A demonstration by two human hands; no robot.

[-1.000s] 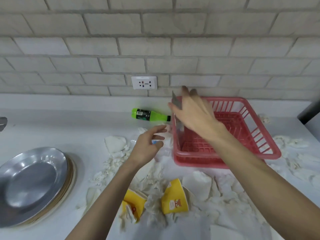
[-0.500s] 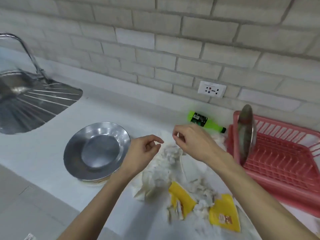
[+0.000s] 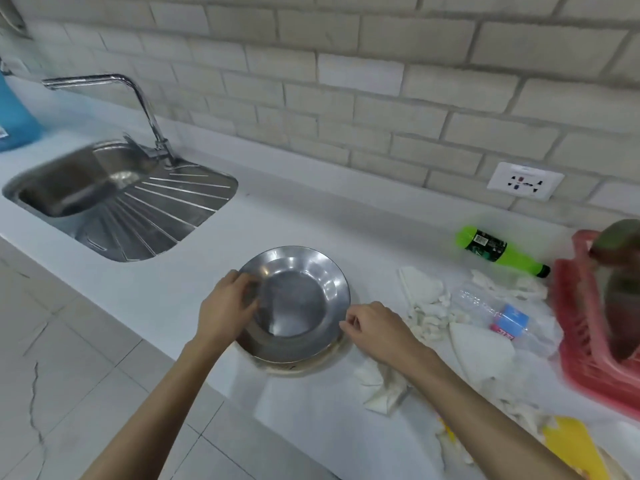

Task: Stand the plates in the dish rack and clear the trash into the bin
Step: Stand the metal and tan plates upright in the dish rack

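Item: top plate (image 3: pixel 294 303), on stack (image 3: pixel 301 368) at counter (image 3: pixel 311 216) front | Grip: my left hand (image 3: pixel 227 308) curls over its left rim; right hand (image 3: pixel 375 327) has fingertips at right rim, hold unclear | Method: I lift level, leaving lower plates behind.

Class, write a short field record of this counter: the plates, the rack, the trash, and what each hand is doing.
Stack: top steel plate lies flat on at least one more plate, on the white counter
Left hand: grips the top plate's left rim
Right hand: fingers curled at its right rim; grip unclear
Dish rack: red, far right, with one standing plate in it
Trash: green bottle and clear bottle lying down, white paper scraps, yellow cup piece
Bin: not in view
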